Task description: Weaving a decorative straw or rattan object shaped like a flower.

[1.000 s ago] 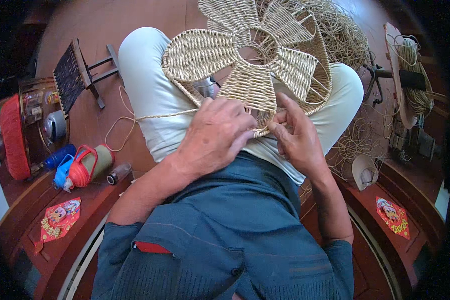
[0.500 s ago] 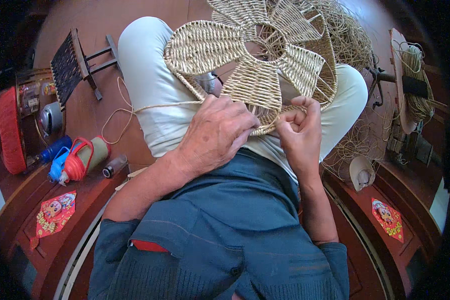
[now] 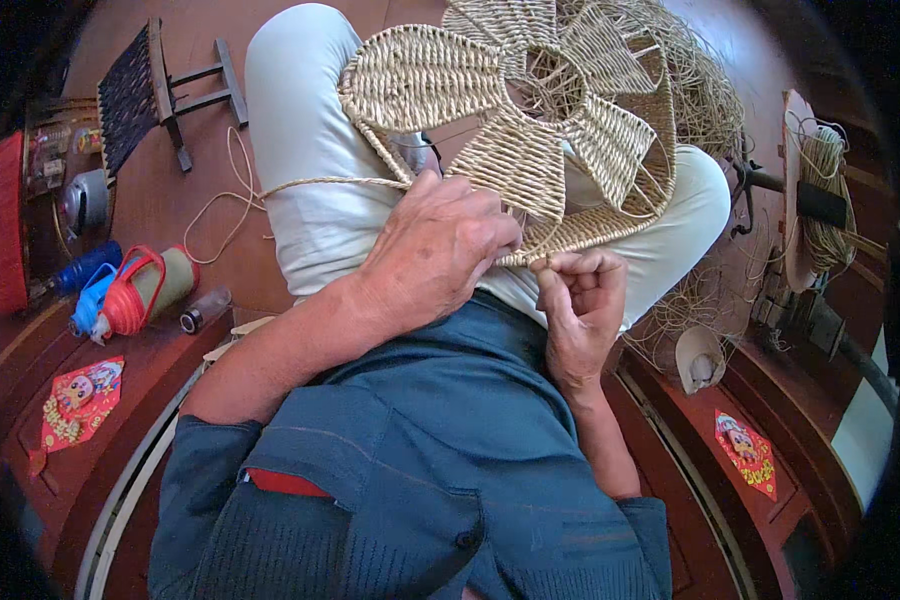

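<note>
1. Two hands meet at the near rim (image 3: 600, 231) of a straw-coloured woven piece (image 3: 420, 78), which lies over the lap of someone in pale trousers (image 3: 300, 110).
2. The left hand (image 3: 435, 240) is curled around that rim, its thumb mostly hidden; a rope (image 3: 335, 181) runs to it from the left.
3. The right hand (image 3: 582, 310) has thumb and forefinger pinched together at the rim, just beside the left fingertips; any strand between them is too small to tell.
4. Open gaps separate the woven piece's petal-shaped panels, which spread around a round hole; its outer rim curves beyond them on the right.
5. Left of the knee, reddish floor (image 3: 210, 150) reaches to a dark-seated stool (image 3: 130, 95), with the rope looping across it.
6. Right of the other knee, thin strands (image 3: 675, 315) lie between the leg and a bundle of wound cord (image 3: 825, 185). A fibre heap (image 3: 705, 85) borders the piece's far side.
7. Bright red paper decorations, one at left (image 3: 82, 402) and one at right (image 3: 746, 453), bear cartoon figures and yellow lettering.
</note>
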`<state>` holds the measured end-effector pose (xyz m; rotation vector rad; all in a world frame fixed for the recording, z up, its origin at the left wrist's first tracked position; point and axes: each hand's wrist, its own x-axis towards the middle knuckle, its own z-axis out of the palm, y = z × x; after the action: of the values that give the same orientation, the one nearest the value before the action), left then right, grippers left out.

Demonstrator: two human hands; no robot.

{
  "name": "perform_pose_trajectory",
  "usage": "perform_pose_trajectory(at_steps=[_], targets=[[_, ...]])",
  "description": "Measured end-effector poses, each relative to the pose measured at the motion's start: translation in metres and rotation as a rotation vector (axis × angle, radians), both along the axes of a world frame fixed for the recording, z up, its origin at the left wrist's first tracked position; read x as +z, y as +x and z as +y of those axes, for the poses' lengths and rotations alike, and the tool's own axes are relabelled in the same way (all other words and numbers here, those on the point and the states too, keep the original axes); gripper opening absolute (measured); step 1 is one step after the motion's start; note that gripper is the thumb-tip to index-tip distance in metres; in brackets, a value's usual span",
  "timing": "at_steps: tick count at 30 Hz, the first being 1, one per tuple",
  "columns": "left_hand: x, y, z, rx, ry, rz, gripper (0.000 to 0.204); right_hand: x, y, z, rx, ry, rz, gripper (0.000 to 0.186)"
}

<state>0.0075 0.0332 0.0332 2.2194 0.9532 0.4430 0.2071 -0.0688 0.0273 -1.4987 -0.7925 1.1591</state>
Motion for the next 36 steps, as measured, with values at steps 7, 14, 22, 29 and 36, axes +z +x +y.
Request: perform_pose_trajectory(at_steps=[7,14,22,29,36], targets=[[-0.002,0.005,-0.002,0.008,0.040,0.014,0.013,0.006,-0.003,0.000,0.096,-0.118,0.193,0.030],[-0.016,-0.004,0.003,-0.014,0.021,-0.205,0.013,0.010,-0.021,0.004,0.157,-0.087,0.173,0.026],[0.004,-0.026,-0.009,0.059,0.087,-0.127,0.020,0.018,-0.005,0.005,0.221,-0.047,-0.355,0.012],[0.011,-0.018,-0.015,0.017,0.150,0.090,0.028,0.020,-0.007,0.015,0.288,0.090,-0.634,0.014],[0.002,-0.012,-0.004,0.084,0.109,-0.012,0.032,0.021,-0.013,0.026,0.346,0.154,-0.767,0.016]])
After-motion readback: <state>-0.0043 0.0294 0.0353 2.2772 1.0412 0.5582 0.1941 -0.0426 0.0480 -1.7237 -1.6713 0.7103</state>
